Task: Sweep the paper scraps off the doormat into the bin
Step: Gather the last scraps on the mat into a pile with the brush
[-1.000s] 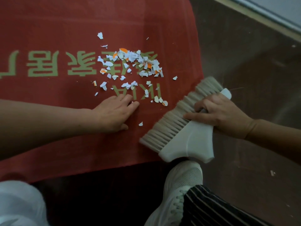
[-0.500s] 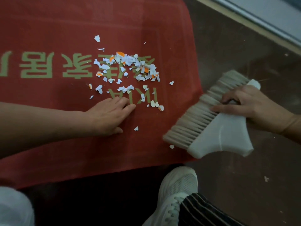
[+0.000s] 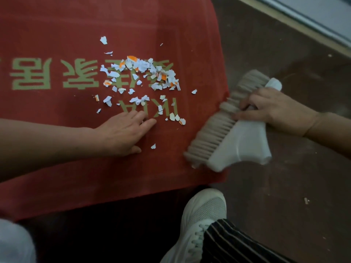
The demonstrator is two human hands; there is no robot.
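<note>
Scraps (image 3: 140, 76) of white and orange paper lay in a loose heap at the centre of the frame, on the red doormat (image 3: 57, 25), spread over its green lettering (image 3: 32, 74). A few lay apart from the heap, among them one stray (image 3: 153, 146) just beside the left thumb. None seen had left the mat. No bin was in view, so its position could not be recorded.

Left hand (image 3: 123, 133) lay palm down on the mat, centre left of the frame, fingers straight and close together, tips just short of the nearest scraps. It held nothing. In my judgement it was placed there to pin the mat against sliding or rucking under the stroke.

Right hand (image 3: 273, 112), centre right, had its fingers curled round the white head of a brush (image 3: 241, 145), gripping the body itself; no handle was seen fitted. That hold, I judge, gave close control for short strokes. The bristles (image 3: 209, 137) faced the heap and sat across the mat's right edge, part over the mat and part over the brown floor (image 3: 275, 196). They were blurred, so contact with the mat could not be confirmed.

A white shoe (image 3: 201, 221) stood at lower centre, just off the mat's near edge.

Assessment: sweeping was at an early stage, with the heap lying apart from the bristles.
</note>
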